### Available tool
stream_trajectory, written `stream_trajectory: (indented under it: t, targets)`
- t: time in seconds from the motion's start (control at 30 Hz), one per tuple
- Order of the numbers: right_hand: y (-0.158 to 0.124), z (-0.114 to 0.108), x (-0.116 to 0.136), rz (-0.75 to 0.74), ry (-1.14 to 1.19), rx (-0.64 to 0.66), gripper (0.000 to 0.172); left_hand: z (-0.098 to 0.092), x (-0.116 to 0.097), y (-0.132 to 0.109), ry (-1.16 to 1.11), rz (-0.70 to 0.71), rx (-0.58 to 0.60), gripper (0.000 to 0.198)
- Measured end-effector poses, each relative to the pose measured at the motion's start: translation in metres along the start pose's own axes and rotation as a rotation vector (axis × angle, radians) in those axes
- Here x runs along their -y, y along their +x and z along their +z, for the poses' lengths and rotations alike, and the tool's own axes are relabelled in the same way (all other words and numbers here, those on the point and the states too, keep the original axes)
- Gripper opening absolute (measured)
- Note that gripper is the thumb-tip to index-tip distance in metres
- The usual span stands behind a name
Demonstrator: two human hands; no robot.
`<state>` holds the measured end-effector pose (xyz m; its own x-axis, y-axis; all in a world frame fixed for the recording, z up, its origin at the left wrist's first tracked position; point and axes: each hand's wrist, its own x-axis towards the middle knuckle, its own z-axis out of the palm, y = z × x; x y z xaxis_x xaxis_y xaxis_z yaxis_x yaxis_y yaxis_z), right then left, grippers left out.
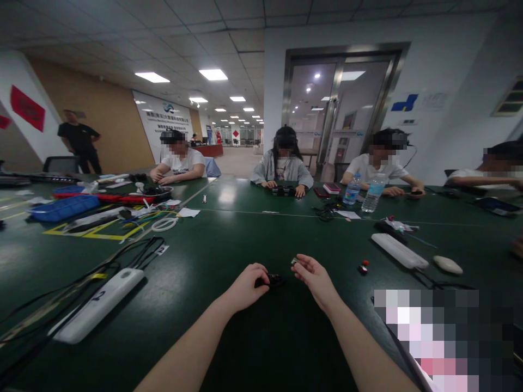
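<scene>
My left hand (248, 285) rests on the dark green table (229, 245), fingers curled around a small black part (274, 280) that pokes out to its right. My right hand (312, 275) is just right of it, thumb and fingers pinched on a tiny grey piece (295, 262) held slightly above the table. The two hands are a few centimetres apart. What the small pieces are is too small to make out.
A white power strip (98, 305) with black cables lies to the left, another white power strip (399, 251) to the right, beside a small red-and-black item (363, 267). A blue tray (63, 207) and tools sit far left. Several people sit across the table with water bottles (373, 193).
</scene>
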<state>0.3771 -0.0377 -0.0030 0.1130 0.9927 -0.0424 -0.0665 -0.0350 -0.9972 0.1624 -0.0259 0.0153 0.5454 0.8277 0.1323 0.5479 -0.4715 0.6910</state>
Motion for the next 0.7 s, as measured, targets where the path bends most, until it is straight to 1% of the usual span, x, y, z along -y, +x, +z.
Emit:
stream_trajectory:
  t: [0.1,0.23,0.33,0.47,0.6,0.63,0.7]
  targets:
    - [-0.001,0.000,0.002,-0.010,-0.018,-0.011,0.036,-0.002,-0.002,0.000,0.047,0.002,-0.016,0.007]
    - [-0.006,0.003,0.005,-0.005,-0.014,0.000,0.034,-0.003,-0.002,-0.001,0.065,0.027,0.035,0.009]
    - [-0.008,0.006,0.005,0.000,-0.027,0.040,0.034,-0.002,-0.002,-0.002,0.054,0.002,0.049,0.012]
    - [-0.011,0.012,0.006,-0.003,-0.079,0.095,0.034,0.000,-0.008,-0.003,0.007,0.007,0.043,0.023]
    - [-0.015,0.018,0.010,-0.019,-0.174,0.190,0.031,0.003,-0.014,-0.001,-0.051,-0.078,0.035,0.040]
    - [-0.016,0.019,0.011,-0.024,-0.193,0.209,0.029,0.004,-0.014,0.000,-0.042,-0.084,0.032,0.042]
    - [-0.018,0.021,0.014,-0.037,-0.225,0.241,0.024,0.007,-0.013,0.001,0.008,-0.064,0.020,0.041]
